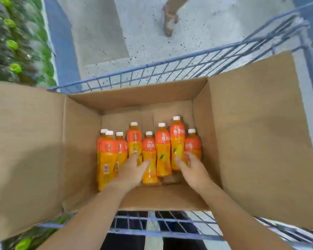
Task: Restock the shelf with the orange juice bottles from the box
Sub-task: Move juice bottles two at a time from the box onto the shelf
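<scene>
Both your hands are down inside the open cardboard box, which sits in a blue wire cart. Eight orange juice bottles with white caps lie packed along the box floor, caps pointing away from you. Your left hand rests on the bottles left of centre, fingers spread over two of them, touching but not closed around either. Your right hand reaches the bottles at the right end, its fingers curling against the tall one there; whether it has a full grip, you cannot tell. The two hands are apart, with two bottles between them. A blurred shelf of green-capped goods runs along the left. Someone's foot shows on the floor beyond the cart.
</scene>
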